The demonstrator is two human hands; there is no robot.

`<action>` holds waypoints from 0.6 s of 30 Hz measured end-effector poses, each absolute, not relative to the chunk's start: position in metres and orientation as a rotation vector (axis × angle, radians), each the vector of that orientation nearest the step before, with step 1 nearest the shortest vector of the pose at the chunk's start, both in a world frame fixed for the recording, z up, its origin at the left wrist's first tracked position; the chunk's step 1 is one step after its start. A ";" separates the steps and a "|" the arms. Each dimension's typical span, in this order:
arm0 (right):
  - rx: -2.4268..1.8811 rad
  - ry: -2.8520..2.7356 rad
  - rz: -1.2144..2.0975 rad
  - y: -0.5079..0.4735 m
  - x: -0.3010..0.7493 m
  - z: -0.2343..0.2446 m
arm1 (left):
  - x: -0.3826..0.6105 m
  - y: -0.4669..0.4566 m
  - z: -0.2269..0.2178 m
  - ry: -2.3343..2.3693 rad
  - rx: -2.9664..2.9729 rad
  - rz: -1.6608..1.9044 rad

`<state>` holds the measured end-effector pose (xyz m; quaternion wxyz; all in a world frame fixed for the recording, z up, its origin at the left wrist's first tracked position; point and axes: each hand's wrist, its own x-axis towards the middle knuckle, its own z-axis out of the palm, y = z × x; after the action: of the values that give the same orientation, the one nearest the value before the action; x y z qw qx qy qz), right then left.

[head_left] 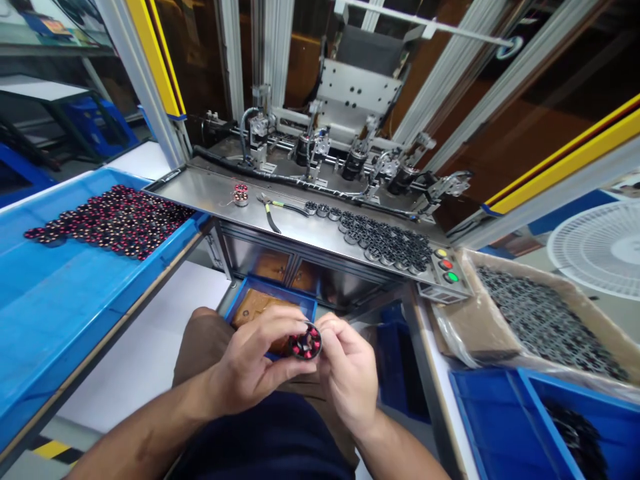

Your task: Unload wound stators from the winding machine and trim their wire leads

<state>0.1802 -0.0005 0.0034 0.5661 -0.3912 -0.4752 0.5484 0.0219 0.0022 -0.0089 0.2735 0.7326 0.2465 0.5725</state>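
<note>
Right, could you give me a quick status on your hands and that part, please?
Left hand and right hand both pinching one round wound coil part over the lap. Small blue tray just behind it. Nothing between the hands.

The left hand and right hand cover the rim of the small round black-and-red wound part, which hides their fingertips; the blue plastic bin of dark rings runs off the bottom-right edge
</note>
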 end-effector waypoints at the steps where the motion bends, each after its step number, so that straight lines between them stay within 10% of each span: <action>1: -0.913 -0.997 1.431 0.000 0.178 0.001 | 0.021 0.003 -0.008 0.659 2.053 1.565; 18: -0.965 -0.710 1.722 0.000 0.172 -0.010 | 0.016 0.005 -0.014 0.944 2.056 1.572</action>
<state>0.1719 0.0000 -0.0104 0.4984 -0.3986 -0.2935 0.7117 0.0158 0.0051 -0.0139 0.1923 0.7324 0.3363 0.5599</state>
